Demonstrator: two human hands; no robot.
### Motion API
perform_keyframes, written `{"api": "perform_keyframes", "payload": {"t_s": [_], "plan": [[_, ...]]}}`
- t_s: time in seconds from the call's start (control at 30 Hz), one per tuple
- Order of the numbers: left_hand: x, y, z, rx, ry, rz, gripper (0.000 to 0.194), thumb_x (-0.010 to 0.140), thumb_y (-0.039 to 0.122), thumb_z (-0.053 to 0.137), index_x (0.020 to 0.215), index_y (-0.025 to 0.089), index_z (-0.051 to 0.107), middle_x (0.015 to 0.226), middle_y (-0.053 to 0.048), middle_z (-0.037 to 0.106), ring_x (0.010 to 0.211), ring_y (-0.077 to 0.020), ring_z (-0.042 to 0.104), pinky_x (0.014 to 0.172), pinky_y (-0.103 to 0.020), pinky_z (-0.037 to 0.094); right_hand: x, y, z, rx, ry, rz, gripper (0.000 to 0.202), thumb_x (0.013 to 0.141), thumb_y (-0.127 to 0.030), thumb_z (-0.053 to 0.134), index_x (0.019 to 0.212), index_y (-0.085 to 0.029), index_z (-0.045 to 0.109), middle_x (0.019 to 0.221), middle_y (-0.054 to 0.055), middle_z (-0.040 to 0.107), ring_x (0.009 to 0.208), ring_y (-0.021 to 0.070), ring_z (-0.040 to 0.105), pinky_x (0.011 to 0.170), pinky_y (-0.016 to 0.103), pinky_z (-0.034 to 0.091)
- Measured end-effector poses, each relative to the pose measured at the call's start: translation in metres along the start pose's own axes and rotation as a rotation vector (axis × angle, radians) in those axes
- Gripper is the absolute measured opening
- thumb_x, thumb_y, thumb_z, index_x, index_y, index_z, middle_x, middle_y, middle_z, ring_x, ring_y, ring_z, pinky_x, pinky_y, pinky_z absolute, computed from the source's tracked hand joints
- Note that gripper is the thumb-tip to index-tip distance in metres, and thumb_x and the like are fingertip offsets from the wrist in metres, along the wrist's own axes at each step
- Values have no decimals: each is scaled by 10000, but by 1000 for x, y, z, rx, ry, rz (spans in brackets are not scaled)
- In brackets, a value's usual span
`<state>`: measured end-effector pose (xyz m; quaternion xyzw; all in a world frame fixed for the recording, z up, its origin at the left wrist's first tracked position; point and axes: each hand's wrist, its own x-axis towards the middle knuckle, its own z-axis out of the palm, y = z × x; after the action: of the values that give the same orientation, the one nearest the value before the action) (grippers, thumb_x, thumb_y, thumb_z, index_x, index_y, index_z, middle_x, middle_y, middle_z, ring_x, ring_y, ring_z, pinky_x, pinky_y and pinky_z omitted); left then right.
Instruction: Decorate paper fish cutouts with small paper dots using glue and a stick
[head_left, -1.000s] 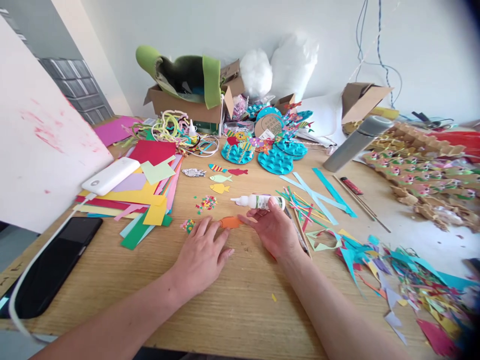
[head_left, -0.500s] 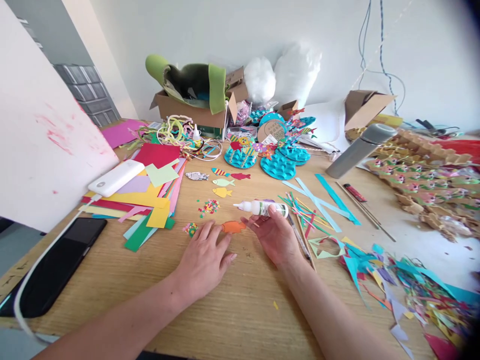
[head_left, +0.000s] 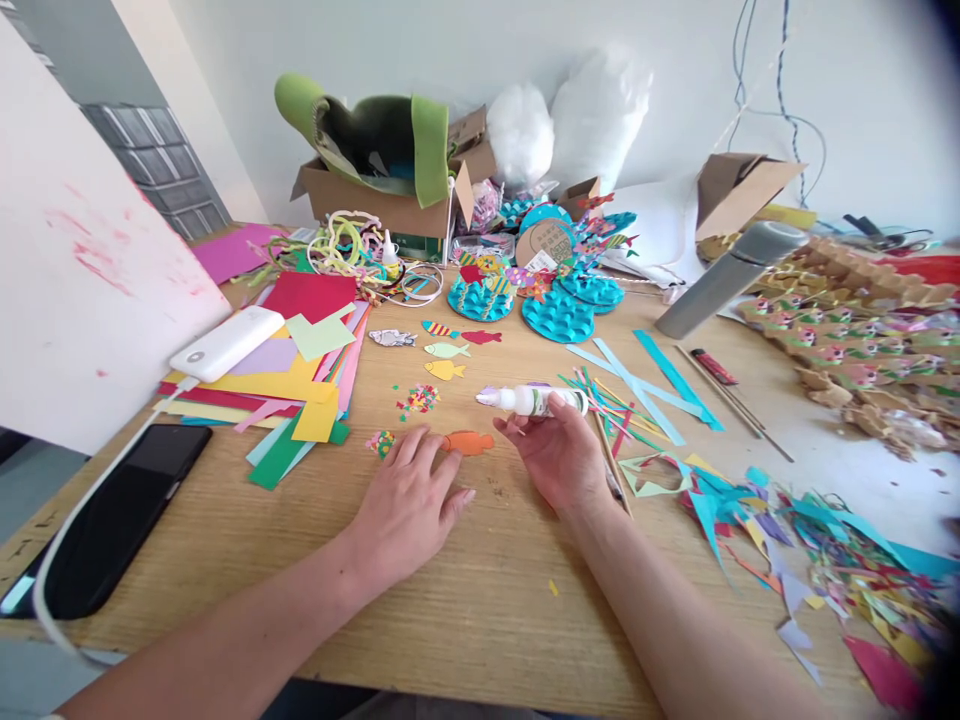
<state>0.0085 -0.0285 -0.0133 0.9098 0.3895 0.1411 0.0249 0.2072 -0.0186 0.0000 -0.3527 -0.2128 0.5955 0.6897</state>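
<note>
My right hand (head_left: 562, 455) holds a white glue bottle (head_left: 544, 401) on its side, its nozzle pointing left above the table. Spread flat on the wood, my left hand (head_left: 409, 505) has its fingertips at the left end of an orange paper fish (head_left: 469, 442). Small colourful paper bits (head_left: 418, 401) lie just beyond those fingers, and a patterned piece (head_left: 381, 443) is beside them. Farther back are a yellow fish (head_left: 445, 370), a pale green fish (head_left: 447, 350), a red fish (head_left: 481, 337), a striped fish (head_left: 439, 329) and a grey patterned fish (head_left: 392, 338).
Coloured paper (head_left: 300, 385) and a white power bank (head_left: 226, 345) lie left, beside a black phone (head_left: 112, 520). Blue egg-carton discs (head_left: 559, 310) stand at the back. A grey bottle (head_left: 727, 280), sticks (head_left: 739, 405) and paper scraps (head_left: 787, 550) are on the right.
The glue bottle and my right hand have shifted slightly right, away from the orange fish. My left hand stays beside the fish. The whole view has moved a little.
</note>
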Motion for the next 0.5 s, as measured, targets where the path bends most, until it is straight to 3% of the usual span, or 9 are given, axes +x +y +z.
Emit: {"api": "perform_keyframes", "payload": {"t_s": [0.2,0.5], "plan": [[0,1,-1,-1,6,-11,408,959,403,475,1220,118,605,1252,-141,562,1286,-331,391,1103,-514,356,-3,1,2,39,-23,43,166,719,-365,750,760,-219,683,641,-16,694,589,139,611,880,467,552],[0,1,1,15,-10,11,415,959,411,472,1241,136,604,1234,-134,574,1262,-334,412,1068,-514,388,-2,3,0,43,-36,74,222,703,-401,783,768,-226,663,669,-34,689,552,122,596,857,443,568]]}}
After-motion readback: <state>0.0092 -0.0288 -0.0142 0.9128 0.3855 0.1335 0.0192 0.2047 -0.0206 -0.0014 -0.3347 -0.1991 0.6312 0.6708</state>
